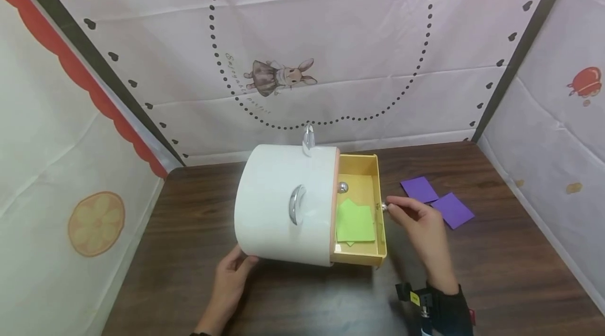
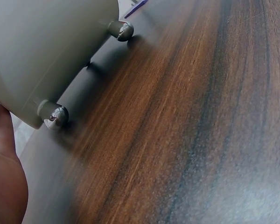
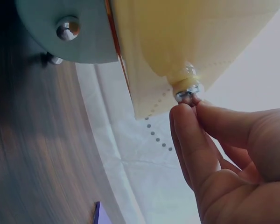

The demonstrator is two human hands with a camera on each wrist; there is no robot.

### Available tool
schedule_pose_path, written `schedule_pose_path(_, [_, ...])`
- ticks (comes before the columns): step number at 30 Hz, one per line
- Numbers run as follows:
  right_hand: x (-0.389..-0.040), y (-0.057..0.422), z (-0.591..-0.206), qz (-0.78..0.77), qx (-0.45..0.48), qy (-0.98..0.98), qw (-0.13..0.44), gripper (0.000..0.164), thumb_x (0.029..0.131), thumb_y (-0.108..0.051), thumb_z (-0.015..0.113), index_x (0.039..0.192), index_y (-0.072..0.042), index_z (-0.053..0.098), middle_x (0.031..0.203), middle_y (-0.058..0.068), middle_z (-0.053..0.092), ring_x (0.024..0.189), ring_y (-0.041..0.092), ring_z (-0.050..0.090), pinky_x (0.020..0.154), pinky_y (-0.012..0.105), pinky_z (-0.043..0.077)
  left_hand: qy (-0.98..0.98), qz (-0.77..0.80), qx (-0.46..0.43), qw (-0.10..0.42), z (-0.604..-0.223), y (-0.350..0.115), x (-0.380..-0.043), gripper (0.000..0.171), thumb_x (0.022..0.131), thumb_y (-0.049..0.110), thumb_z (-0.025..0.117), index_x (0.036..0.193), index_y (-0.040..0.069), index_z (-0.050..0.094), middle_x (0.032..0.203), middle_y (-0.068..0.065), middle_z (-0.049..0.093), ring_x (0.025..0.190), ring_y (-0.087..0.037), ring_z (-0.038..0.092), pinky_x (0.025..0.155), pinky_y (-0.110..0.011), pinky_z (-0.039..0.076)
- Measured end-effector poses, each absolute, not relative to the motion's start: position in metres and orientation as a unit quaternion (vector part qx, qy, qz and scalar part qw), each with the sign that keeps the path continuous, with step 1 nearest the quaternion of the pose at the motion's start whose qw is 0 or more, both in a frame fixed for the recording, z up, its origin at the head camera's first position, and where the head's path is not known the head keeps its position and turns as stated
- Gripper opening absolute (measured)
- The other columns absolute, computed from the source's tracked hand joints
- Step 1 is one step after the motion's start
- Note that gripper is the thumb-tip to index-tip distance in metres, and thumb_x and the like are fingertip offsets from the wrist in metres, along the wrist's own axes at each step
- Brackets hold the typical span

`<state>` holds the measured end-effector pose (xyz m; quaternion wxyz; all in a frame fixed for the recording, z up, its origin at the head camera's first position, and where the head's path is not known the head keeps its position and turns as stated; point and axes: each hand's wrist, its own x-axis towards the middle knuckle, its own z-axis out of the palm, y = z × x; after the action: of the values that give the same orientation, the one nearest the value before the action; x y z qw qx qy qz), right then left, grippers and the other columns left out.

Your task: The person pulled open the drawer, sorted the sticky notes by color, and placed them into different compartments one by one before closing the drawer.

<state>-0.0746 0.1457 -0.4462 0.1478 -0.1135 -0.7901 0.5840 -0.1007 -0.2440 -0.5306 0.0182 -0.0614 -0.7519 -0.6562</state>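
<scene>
"What was hard to make out?"

"The left hand (image 1: 229, 281), mostly. It lay at the near left corner of the cabinet (image 1: 271, 194), fingers (image 2: 4, 123) fairly straight against the shell; the tips were out of sight, and I saw nothing gripped"

"And the right hand (image 1: 420, 223)?"

"Clearer: thumb and fingers almost met, pinching the silver knob (image 3: 190, 88), which their tips partly covered. The forearm slanted up from the bottom edge, a black band (image 1: 446, 307) round the wrist"

"Where was the drawer (image 1: 361, 165)?"

"Jutting from the right end of the cabinet, its inner end hidden under the shell. It was yellow, box-shaped and thin-walled, with bright green notes (image 1: 355, 223) overlapping inside, so I couldn't count them. A silver ball (image 1: 342, 187) showed at the cabinet's edge; I couldn't tell what it was fixed to"

"And the cabinet's shape?"

"White, smooth, bowed at the left end, with shiny curved handles (image 1: 296, 205) on top. The left wrist view cut it off but caught round metal feet (image 2: 56, 116) low down, by the wood-grained worktop (image 2: 177, 116)"

"Anything else?"

"Two flat purple squares (image 1: 454, 210) beside the right hand, and a creased cloth (image 1: 354, 37) behind, printed with a rabbit (image 1: 279, 77)"
</scene>
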Motion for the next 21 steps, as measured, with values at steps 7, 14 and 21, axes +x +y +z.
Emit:
schedule_pose_path(7, [-0.082,0.139,-0.456,0.576,-0.097,-0.796,0.156,0.027,0.087,-0.034,0.071,0.108,-0.017,0.073,0.104,-0.002,0.069,0.093,0.014,0.063,0.076,0.024,0.054,-0.751,-0.657,-0.057,0.03,-0.537,-0.246,-0.104,0.043,0.088,0.015,0.069,0.13,0.016,0.06,0.128,-0.001,0.061,0.117,-0.018,0.055,0.091,-0.024,0.048])
schedule_pose_path(14, [-0.082,0.136,-0.457,0.581,-0.094,-0.794,0.154,0.026,0.087,-0.033,0.072,0.108,-0.018,0.073,0.104,-0.003,0.069,0.093,0.014,0.063,0.076,0.024,0.054,-0.755,-0.654,-0.038,0.022,-0.537,-0.245,-0.104,0.041,0.088,0.017,0.07,0.128,0.016,0.062,0.127,-0.001,0.062,0.117,-0.017,0.056,0.09,-0.025,0.049])
schedule_pose_path(21, [-0.083,0.133,-0.456,0.585,-0.102,-0.791,0.147,0.027,0.087,-0.035,0.071,0.109,-0.019,0.072,0.106,-0.004,0.069,0.095,0.015,0.063,0.077,0.026,0.054,-0.754,-0.656,-0.024,0.017,-0.536,-0.243,-0.105,0.04,0.087,0.019,0.071,0.127,0.017,0.063,0.126,0.0,0.063,0.116,-0.017,0.056,0.09,-0.025,0.049])
